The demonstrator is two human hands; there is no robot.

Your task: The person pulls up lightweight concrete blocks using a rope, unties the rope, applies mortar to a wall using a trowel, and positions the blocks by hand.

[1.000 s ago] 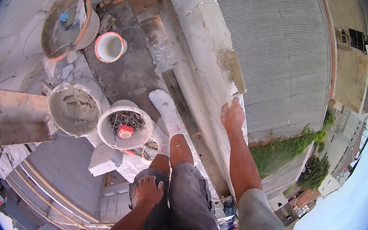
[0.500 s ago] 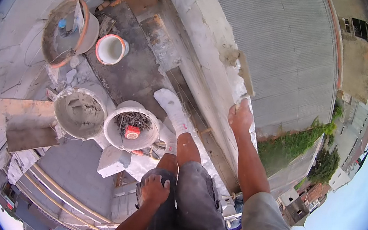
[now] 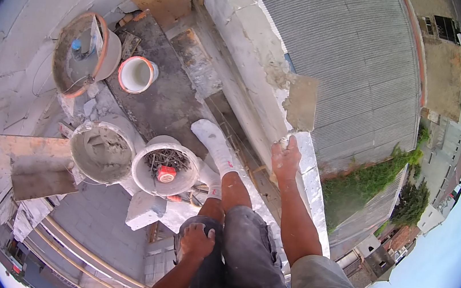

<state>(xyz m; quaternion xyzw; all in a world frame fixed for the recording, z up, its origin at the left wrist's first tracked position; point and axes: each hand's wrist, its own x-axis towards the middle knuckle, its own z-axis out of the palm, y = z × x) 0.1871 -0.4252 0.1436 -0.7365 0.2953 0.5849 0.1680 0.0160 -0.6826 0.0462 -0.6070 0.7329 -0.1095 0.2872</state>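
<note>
My right hand [image 3: 286,158] reaches out over the top of the wall [image 3: 259,29] and is closed round the handle of a trowel. The trowel's flat, mortar-stained blade [image 3: 302,102] lies at the wall's outer edge, beyond my fingers. Pale mortar [image 3: 276,63] is smeared along the wall just past the blade. Bent over my knee, my left hand [image 3: 197,241] rests on the dark shorts with nothing in it. A bucket of grey mortar [image 3: 101,152] stands to the left, beside a bucket of nails [image 3: 159,184] with a red tape measure [image 3: 166,174] inside.
On the platform [image 3: 155,100] sit a white bucket [image 3: 135,75] with an orange rim and a large tub [image 3: 104,51]. White blocks [image 3: 146,209] lie below my socked feet [image 3: 214,139]. A corrugated roof [image 3: 360,68] drops away beyond the wall. Bamboo poles [image 3: 90,256] cross the lower left.
My right hand has drawn a little left and back, and the trowel blade has turned so its broad face shows. My left hand stays on my knee. The view has shifted slightly.
</note>
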